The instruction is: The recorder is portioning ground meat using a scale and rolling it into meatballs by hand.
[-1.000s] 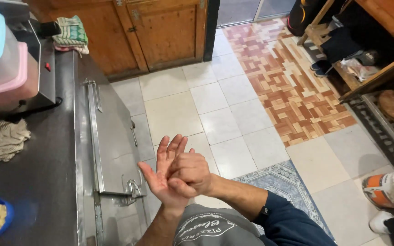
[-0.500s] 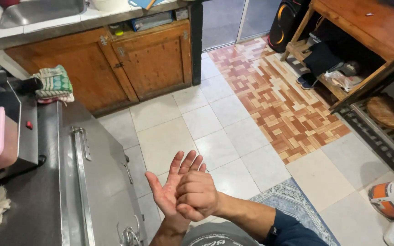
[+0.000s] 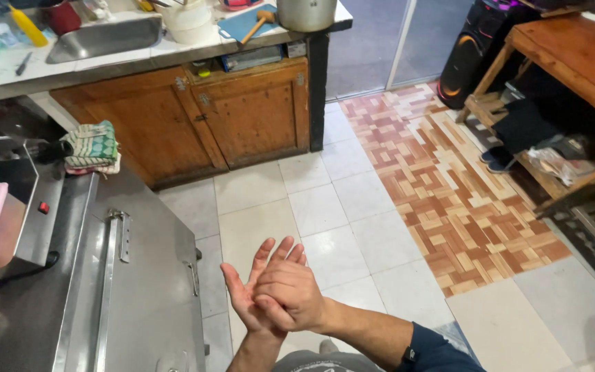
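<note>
Fingers [image 3: 273, 253]: left hand's, spread and pointing up, holding nothing.
Left hand [image 3: 251, 293]: palm open, upright above pale floor tiles [image 3: 352, 238].
Right hand [image 3: 289, 295]: curled over left palm, pressing it, gripping no object.
Steel counter [image 3: 142, 275]: just left of fingers.
Folded green checked cloth [image 3: 91, 146]: well up-left of fingers, on the counter's far end.

The right hand [image 3: 289, 296] lies across the open left hand [image 3: 253, 286], above the tiled floor [image 3: 325, 207].
</note>
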